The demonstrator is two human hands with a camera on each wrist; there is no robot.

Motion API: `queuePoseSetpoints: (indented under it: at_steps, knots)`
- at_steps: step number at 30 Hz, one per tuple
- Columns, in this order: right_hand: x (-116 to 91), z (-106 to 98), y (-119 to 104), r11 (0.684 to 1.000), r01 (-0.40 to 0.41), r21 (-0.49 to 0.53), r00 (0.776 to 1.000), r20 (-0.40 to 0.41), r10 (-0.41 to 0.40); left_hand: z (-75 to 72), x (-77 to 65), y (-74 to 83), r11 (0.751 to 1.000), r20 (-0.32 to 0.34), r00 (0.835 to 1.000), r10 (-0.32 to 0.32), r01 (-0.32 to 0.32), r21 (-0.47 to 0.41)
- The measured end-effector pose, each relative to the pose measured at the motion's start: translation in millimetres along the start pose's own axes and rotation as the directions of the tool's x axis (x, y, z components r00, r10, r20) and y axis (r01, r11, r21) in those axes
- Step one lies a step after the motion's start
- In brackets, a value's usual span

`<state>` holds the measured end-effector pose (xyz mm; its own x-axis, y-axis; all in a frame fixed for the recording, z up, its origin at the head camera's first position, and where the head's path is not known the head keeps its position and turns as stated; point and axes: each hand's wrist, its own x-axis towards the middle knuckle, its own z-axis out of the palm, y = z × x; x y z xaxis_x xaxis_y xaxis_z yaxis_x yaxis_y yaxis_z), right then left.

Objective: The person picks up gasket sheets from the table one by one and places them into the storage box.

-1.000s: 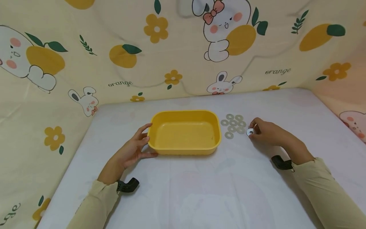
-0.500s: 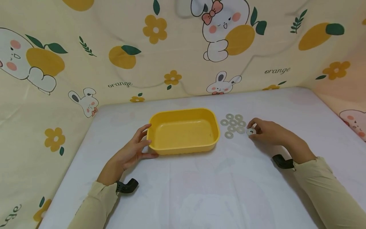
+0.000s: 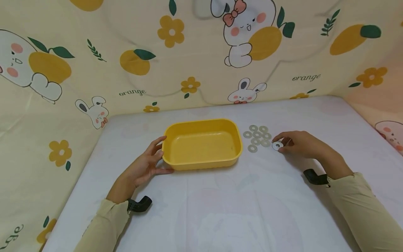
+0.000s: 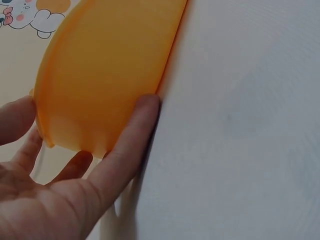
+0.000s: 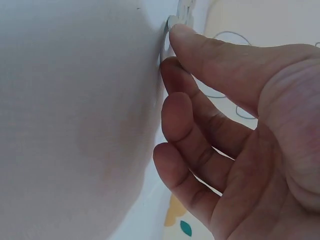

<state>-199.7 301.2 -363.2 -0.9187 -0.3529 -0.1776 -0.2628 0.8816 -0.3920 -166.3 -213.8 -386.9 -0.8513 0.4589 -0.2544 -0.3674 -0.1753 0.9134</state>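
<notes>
A yellow plastic tray (image 3: 201,148) lies on the table with nothing in it. My left hand (image 3: 145,166) holds its left end, fingertips at the rim and thumb low along the front wall. The left wrist view shows the thumb (image 4: 127,145) against the tray's wall (image 4: 107,60). To the right, my right hand (image 3: 299,145) pinches a shiny metal washer (image 3: 274,146) by its edges, close over the table. In the right wrist view the thumb tip (image 5: 182,35) covers part of that washer, and the other fingers are bent.
Several flat, dull washers (image 3: 254,135) lie in a tight cluster between the tray and my right hand. White cloth (image 3: 214,210) covers the table. A printed cream curtain (image 3: 201,52) rises behind it and at both sides.
The tray has turned slightly, its right end shifting away from me. My right hand has slid a little to the right along with the washer.
</notes>
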Motion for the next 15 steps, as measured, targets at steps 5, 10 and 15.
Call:
queuePoseSetpoints:
  at_steps: [5, 10, 15]
  knots:
    - [-0.8, -0.9, 0.1, 1.000, 0.010, 0.003, 1.000, 0.004, -0.010, -1.0, 0.9, 0.5, 1.000, -0.007, 1.000, -0.001, 0.001, 0.013]
    - [0.3, -0.1, 3.2, 1.000, 0.014, 0.003, 1.000, 0.004, -0.014, 0.0, 1.3, 0.4, 1.000, -0.018, 1.000, -0.002, 0.002, 0.003]
    - [1.6, 0.5, 4.1, 1.000, 0.024, 0.000, 1.000, 0.017, -0.024, 2.1, 0.9, 0.9, 1.000, -0.028, 1.000, 0.000, 0.000, -0.009]
